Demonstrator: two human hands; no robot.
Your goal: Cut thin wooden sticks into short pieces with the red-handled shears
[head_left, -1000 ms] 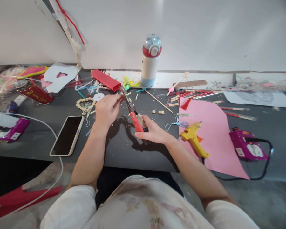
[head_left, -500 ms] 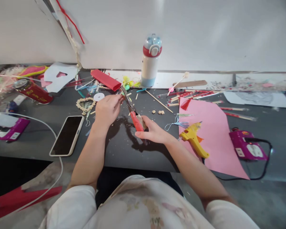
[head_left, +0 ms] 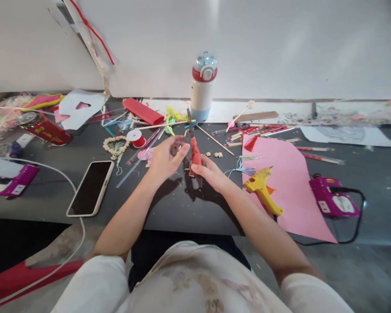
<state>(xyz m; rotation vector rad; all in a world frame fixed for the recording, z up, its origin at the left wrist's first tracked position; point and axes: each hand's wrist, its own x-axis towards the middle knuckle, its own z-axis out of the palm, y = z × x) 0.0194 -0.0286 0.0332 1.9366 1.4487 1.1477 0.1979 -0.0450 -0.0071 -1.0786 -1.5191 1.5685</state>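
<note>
My right hand is closed around red-handled scissors, whose dark blades point up and away from me, towards the base of the bottle. Just left of the scissors is my left hand, its fingers curved and apart, with nothing visible in it. Beyond my left hand a thin wooden stick lies across the desk, below a red folded paper piece. Left of that hand are a spool of red ribbon and a heart-shaped beige ring. Small beige bits lie right of the scissors.
A white bottle stands at the back. On the right, a yellow glue gun rests on pink paper, beside a purple power block. At left are a phone, a red can and a white mask.
The scissors have swung upright, their blades coming together and away from my left hand. My left hand has moved right and opened, uncovering the ribbon spool and a clear strip.
</note>
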